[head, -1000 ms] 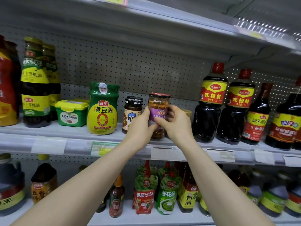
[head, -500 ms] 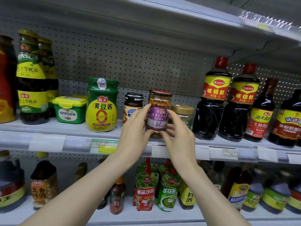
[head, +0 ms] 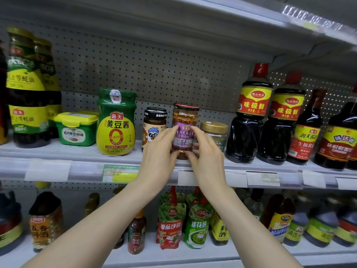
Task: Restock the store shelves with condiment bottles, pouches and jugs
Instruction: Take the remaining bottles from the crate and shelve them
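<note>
Pinching chili jar low on both sides with left grip and right grip, fingers curled round it, likely to square the label forward. Set upright on shelf, just right of black-lid jar. Cannot tell whether base rests: hidden behind fingertips. Farther right of black-lid jar, gold-lid jar, half covered.

left hand: pinching | right hand: pinching | forearms: extended forward, raised

Upright glass jar of reddish chilli crisp, purple label, dark lid, centre of the frame, base by the front edge of the middle shelf, gripped low between left hand and right hand
</note>
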The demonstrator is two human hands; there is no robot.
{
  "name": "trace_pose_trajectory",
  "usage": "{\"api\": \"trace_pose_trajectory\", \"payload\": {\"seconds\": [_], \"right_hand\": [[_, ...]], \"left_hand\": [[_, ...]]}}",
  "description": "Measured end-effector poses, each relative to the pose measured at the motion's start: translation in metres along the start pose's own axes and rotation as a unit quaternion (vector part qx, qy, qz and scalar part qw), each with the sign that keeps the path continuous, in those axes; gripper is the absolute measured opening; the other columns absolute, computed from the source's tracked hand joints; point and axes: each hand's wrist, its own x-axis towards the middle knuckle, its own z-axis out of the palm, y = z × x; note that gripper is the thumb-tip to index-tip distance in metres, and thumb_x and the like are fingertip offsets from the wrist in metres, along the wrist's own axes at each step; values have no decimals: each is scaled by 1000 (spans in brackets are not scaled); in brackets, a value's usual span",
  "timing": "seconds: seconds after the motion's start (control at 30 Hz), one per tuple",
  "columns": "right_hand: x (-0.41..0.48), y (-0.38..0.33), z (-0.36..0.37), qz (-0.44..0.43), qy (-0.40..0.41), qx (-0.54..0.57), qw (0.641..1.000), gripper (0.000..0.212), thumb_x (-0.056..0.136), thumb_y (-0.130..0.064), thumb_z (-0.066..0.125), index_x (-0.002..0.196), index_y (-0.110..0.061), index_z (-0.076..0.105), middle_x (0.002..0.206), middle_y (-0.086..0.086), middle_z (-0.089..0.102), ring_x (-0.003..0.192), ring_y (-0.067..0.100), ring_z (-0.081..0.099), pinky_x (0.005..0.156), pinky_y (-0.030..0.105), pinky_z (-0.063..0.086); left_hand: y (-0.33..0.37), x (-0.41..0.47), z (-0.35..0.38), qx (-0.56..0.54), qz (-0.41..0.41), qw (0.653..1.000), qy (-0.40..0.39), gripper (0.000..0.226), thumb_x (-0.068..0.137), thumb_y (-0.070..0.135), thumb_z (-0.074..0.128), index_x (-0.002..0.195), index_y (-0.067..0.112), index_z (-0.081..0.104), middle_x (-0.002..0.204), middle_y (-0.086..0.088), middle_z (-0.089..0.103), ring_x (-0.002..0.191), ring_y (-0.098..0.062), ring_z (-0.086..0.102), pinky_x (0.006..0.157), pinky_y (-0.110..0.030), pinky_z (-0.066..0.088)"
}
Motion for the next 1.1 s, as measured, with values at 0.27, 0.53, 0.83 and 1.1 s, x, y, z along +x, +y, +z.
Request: {"api": "trace_pose_trajectory", "payload": {"seconds": [0.27,0.53,0.83,1.1], "right_hand": [[10,1,6,3,-11,-37,999,64,93,1,63,152,-15,42,144,8,56,125,25,58,106,44,48],[15,-4,7,21,-33,-64,997,57,99,-9,58,153,-16,41,140,6,61,123,24,59,104,36,46],[3,-7,-8,5,-25,-76,997,43,100,-3,54,142,-11,56,137,5,64,123,22,60,103,27,42],[-33,7,-29,-36,1,-10,999,42,99,-1,55,140,-10,58,137,4,62,123,20,60,106,34,47]], "left_hand": [[1,9,0,63,1,998,-20,60,91,7,65,147,16,46,147,0,52,132,-21,49,104,-35,42],[2,20,-2,76,-2,995,-62,50,93,8,61,141,10,49,139,-7,57,122,-29,55,95,-41,46],[7,12,-6,-3,-4,1000,-14,53,89,5,66,140,14,54,132,-6,63,116,-27,61,98,-43,51],[28,-33,-3,-70,-3,998,11,52,88,4,69,137,18,56,124,0,61,112,-14,60,94,-39,54]]}}
